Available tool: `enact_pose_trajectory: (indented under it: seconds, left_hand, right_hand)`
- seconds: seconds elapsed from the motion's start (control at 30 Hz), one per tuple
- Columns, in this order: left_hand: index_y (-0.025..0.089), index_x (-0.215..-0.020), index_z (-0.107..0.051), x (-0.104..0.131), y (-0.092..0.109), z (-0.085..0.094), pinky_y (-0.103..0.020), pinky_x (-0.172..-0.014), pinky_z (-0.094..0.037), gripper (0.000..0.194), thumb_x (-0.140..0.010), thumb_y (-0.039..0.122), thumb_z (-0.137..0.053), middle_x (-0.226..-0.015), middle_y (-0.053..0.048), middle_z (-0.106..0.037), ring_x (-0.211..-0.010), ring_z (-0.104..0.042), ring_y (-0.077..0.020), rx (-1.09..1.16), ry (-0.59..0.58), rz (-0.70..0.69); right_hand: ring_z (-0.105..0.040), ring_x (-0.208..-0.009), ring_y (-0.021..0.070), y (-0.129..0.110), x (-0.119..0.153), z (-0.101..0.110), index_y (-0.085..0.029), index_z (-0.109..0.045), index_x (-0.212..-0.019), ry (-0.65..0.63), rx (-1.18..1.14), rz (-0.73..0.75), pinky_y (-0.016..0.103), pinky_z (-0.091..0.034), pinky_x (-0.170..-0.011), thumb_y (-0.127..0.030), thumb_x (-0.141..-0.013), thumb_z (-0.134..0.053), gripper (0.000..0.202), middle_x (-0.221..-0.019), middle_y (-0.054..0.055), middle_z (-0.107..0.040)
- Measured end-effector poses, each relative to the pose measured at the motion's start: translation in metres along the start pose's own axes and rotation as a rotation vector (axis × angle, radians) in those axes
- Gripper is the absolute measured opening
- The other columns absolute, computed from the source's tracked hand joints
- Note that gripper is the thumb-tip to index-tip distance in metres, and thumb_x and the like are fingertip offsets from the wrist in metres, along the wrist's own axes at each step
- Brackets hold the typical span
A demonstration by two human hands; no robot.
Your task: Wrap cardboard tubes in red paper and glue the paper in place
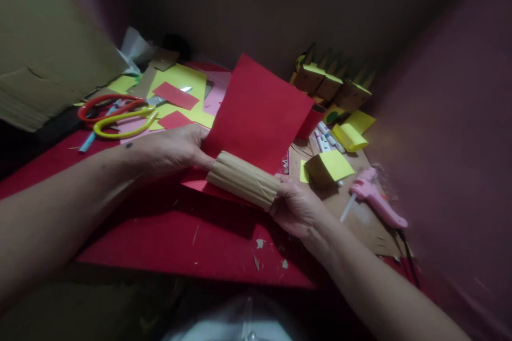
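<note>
A ribbed brown cardboard tube (244, 178) lies across the lower part of a red paper sheet (262, 112), both raised over the red table. My left hand (180, 146) grips the tube's left end and the paper's left edge, its thumb reaching the tube. Around the right end of the tube, my right hand (298, 205) is closed, with the fingers partly hidden. A strip of the red paper shows below the tube. To the left of my left hand are scissors (124, 122) with one red and one yellow handle.
A pink glue gun (378, 197) with a cord rests on cardboard (356, 229) at right. Nearby are yellow paper pieces (350, 137), several markers (328, 138) and small decorated boxes (332, 82). Coloured paper scraps (176, 96) lie behind my left hand. A large cardboard box (52, 48) stands at left.
</note>
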State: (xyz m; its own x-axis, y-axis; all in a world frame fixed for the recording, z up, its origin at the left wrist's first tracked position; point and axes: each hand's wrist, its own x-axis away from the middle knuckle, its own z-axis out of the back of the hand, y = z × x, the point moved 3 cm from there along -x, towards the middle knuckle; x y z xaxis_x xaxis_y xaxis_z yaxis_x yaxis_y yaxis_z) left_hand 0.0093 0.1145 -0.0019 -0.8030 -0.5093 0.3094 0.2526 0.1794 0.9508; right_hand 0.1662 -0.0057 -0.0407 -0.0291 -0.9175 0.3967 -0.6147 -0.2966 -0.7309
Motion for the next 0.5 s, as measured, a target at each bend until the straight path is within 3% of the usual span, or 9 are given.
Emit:
enact_pose_trajectory:
  seconds: [0.13, 0.3, 0.5]
  left_hand:
    - [0.021, -0.111, -0.077, -0.0021, -0.0032, 0.0020, -0.025, -0.060, -0.059, 0.049, -0.065, 0.006, -0.074, -0.073, -0.002, -0.079, -0.071, -0.076, -0.0240, 0.002, -0.024, 0.012]
    - [0.020, -0.120, -0.072, -0.0009, -0.0040, 0.0012, -0.029, -0.077, -0.060, 0.061, -0.062, 0.002, -0.073, -0.087, -0.006, -0.080, -0.082, -0.076, -0.0239, 0.076, -0.029, -0.018]
    - [0.019, -0.111, -0.075, 0.0073, 0.0026, -0.0012, -0.028, -0.073, -0.059, 0.047, -0.066, 0.006, -0.074, -0.078, 0.000, -0.078, -0.077, -0.075, -0.0234, -0.032, 0.006, 0.003]
  right_hand:
    - [-0.070, -0.067, 0.0195, -0.0001, 0.0007, -0.0026, -0.019, -0.057, -0.058, 0.026, -0.007, 0.002, 0.036, -0.061, -0.079, -0.003, -0.047, -0.072, 0.025, -0.055, -0.002, -0.064]
    - [-0.073, -0.083, 0.0273, -0.0005, 0.0038, -0.0028, -0.020, -0.056, -0.060, 0.048, 0.030, 0.017, 0.042, -0.060, -0.084, -0.002, -0.044, -0.074, 0.030, -0.053, -0.001, -0.062]
    - [-0.073, -0.089, 0.0298, -0.0010, 0.0057, -0.0029, -0.019, -0.056, -0.062, 0.052, 0.033, 0.010, 0.041, -0.061, -0.081, -0.002, -0.040, -0.075, 0.034, -0.061, 0.002, -0.069]
